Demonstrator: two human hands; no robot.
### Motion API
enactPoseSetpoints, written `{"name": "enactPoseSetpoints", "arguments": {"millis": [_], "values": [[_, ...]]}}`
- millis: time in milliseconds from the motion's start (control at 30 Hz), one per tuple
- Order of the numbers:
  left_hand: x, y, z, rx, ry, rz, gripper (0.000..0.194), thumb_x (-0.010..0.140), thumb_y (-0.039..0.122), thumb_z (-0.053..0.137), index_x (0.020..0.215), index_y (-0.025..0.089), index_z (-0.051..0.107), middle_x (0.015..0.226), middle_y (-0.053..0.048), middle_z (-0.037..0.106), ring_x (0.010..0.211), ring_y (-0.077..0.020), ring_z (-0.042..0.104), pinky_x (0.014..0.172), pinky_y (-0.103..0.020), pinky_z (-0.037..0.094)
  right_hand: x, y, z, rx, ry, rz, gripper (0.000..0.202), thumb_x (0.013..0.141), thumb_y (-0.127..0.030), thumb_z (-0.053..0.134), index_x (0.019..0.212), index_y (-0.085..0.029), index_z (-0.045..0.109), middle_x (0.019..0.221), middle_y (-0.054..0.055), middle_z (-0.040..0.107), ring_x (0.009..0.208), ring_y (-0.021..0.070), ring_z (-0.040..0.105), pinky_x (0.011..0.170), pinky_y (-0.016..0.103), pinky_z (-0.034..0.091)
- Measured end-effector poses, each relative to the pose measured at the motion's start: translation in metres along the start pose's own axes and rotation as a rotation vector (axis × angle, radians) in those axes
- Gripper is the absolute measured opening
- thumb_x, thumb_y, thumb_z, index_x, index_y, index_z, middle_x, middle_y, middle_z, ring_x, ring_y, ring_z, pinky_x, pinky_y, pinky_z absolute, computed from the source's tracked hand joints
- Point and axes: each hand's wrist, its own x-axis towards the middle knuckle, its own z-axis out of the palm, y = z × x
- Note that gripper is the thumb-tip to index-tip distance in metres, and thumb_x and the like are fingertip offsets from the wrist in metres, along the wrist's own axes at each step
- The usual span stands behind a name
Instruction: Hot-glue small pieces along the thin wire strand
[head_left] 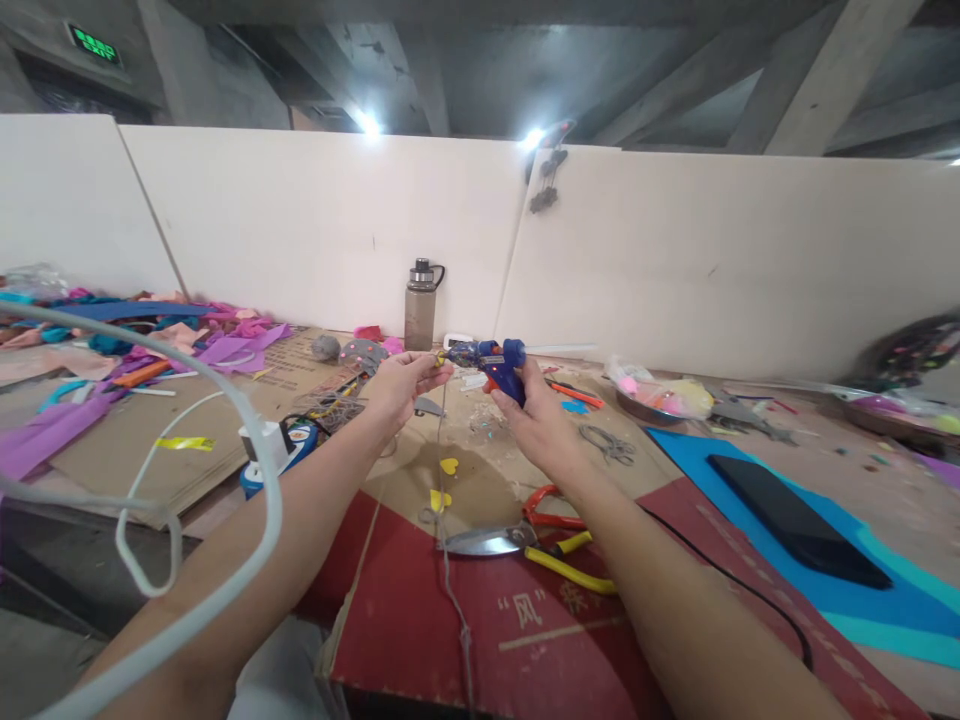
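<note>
My right hand (536, 410) is wrapped round the handle of a blue hot glue gun (508, 378), with a glue stick (562, 348) poking out of its back end. The gun's nozzle points left, close to the fingertips of my left hand (409, 388). Those fingers pinch a small yellow piece (440, 358), whose outline is partly hidden. A thin grey string (448, 560) hangs below the left fingers and runs down over the red cardboard (420, 610). Two yellow hearts, an upper heart (449, 466) and a lower heart (439, 500), lie near the string.
Scissors (491, 541) and yellow-handled pliers (574, 570) lie below my hands. A bottle (420, 308) stands at the back. On the right, a black phone (795, 520) rests on blue sheets. Coloured scraps (247, 345) cover the left side; a white looped tube (262, 440) crosses the left foreground.
</note>
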Motion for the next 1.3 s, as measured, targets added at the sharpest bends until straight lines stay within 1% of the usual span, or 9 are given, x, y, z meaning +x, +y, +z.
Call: {"name": "enactPoseSetpoints", "arguments": {"millis": [100, 200, 500, 733, 1067, 1300], "values": [[-0.001, 0.0014, 0.0012, 0.003, 0.0, -0.002, 0.009, 0.078, 0.012, 0.064, 0.069, 0.009, 0.063, 0.071, -0.01, 0.07, 0.068, -0.0147, 0.07, 0.075, -0.027, 0.056, 0.0002, 0.0004, 0.0, -0.018, 0.001, -0.008, 0.035, 0.085, -0.024, 0.048, 0.119, -0.022, 0.045, 0.113, 0.01, 0.062, 0.101, 0.0241, 0.058, 0.09, 0.042, 0.043], [-0.0011, 0.0017, 0.0015, -0.002, -0.006, 0.002, 0.01, 0.078, 0.011, 0.063, 0.068, 0.009, 0.063, 0.069, -0.009, 0.07, 0.067, -0.014, 0.069, 0.073, -0.026, 0.056, 0.0001, 0.0007, 0.0001, -0.023, 0.0, -0.02, 0.033, 0.086, -0.025, 0.047, 0.119, -0.022, 0.045, 0.114, 0.01, 0.062, 0.103, 0.0245, 0.058, 0.09, 0.042, 0.043], [-0.0009, -0.0003, 0.0002, 0.016, -0.022, 0.003, 0.009, 0.078, 0.014, 0.064, 0.071, 0.009, 0.063, 0.073, -0.011, 0.071, 0.07, -0.0154, 0.07, 0.076, -0.029, 0.056, -0.0006, -0.0008, -0.001, -0.084, 0.009, -0.016, 0.041, 0.085, -0.025, 0.047, 0.126, -0.021, 0.042, 0.114, 0.011, 0.062, 0.1, 0.0253, 0.059, 0.087, 0.041, 0.044], [-0.002, 0.0007, 0.0016, 0.014, -0.019, 0.002, 0.009, 0.076, 0.014, 0.066, 0.07, 0.009, 0.063, 0.073, -0.011, 0.071, 0.069, -0.0154, 0.07, 0.076, -0.028, 0.056, -0.0008, -0.003, -0.0016, -0.114, 0.017, -0.011, 0.038, 0.086, -0.028, 0.046, 0.124, -0.021, 0.043, 0.106, 0.01, 0.062, 0.092, 0.025, 0.058, 0.083, 0.041, 0.044], [-0.0003, 0.0008, 0.0022, 0.018, 0.003, 0.005, 0.008, 0.077, 0.014, 0.063, 0.07, 0.009, 0.062, 0.07, -0.009, 0.07, 0.069, -0.0146, 0.069, 0.074, -0.028, 0.056, -0.0015, -0.0027, -0.0019, -0.141, 0.012, -0.008, 0.04, 0.086, -0.028, 0.046, 0.125, -0.022, 0.042, 0.108, 0.011, 0.062, 0.095, 0.0265, 0.059, 0.085, 0.042, 0.044], [-0.001, -0.0001, 0.0019, 0.012, -0.027, 0.012, 0.009, 0.077, 0.015, 0.066, 0.07, 0.009, 0.063, 0.071, -0.009, 0.07, 0.068, -0.0148, 0.07, 0.074, -0.028, 0.056, -0.0004, -0.0003, -0.0016, -0.122, 0.024, -0.011, 0.04, 0.085, -0.026, 0.046, 0.125, -0.021, 0.042, 0.108, 0.011, 0.062, 0.092, 0.0253, 0.058, 0.085, 0.041, 0.043]]}}
